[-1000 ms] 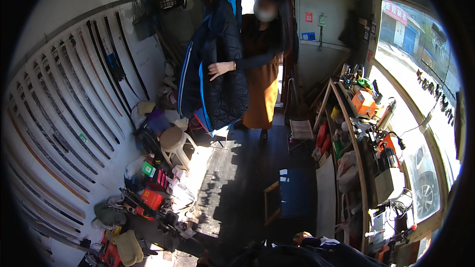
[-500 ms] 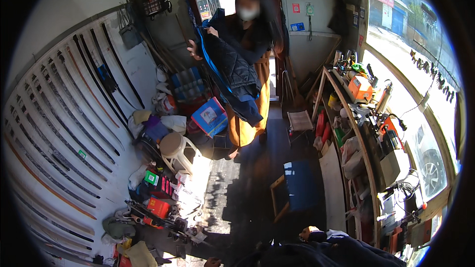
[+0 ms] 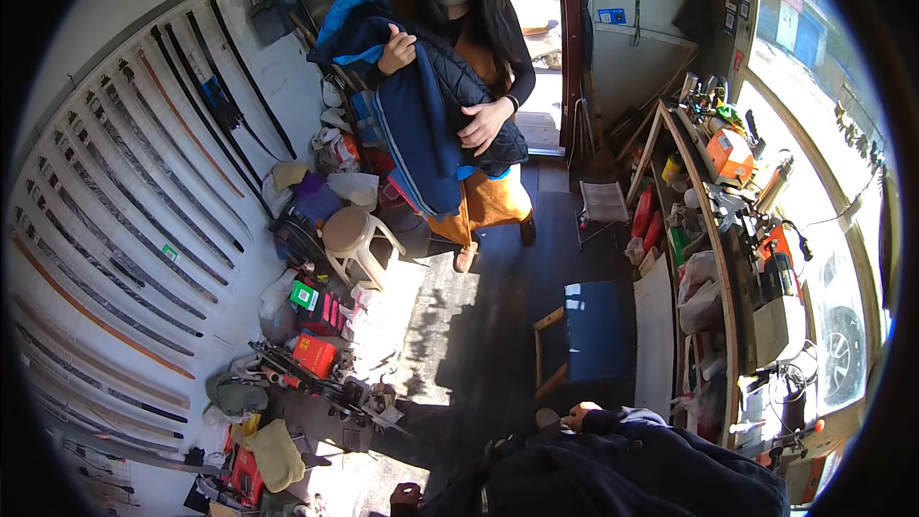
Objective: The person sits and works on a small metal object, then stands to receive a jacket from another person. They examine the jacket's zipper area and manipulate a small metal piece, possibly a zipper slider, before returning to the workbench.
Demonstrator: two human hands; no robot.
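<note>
My left hand [image 3: 407, 495] hangs low at the lower edge, its fingers curled and nothing visible in them. Farther right, my right hand [image 3: 579, 415] comes out of a dark sleeve with its fingers loosely bent, also with nothing to be seen in it. Both hands are small in view and touch nothing that I can make out. Across from me a person in an orange-brown garment holds a navy jacket [image 3: 421, 134] with a bright blue edge and dark quilted lining. One of that person's hands grips its upper part; the other lies against the lining.
A blue-seated stool or chair [image 3: 598, 330] stands just ahead of my right hand. Along the right runs a cluttered workbench [image 3: 713, 258]. A beige plastic stool [image 3: 354, 235] stands left of centre, near bags and a metal tool [image 3: 321, 383]. Belts [image 3: 158, 153] hang on the left wall.
The person has come nearer and lowered the jacket, laying a hand across its lining. My right hand appears a little higher and more to the left; more of my dark clothing shows.
</note>
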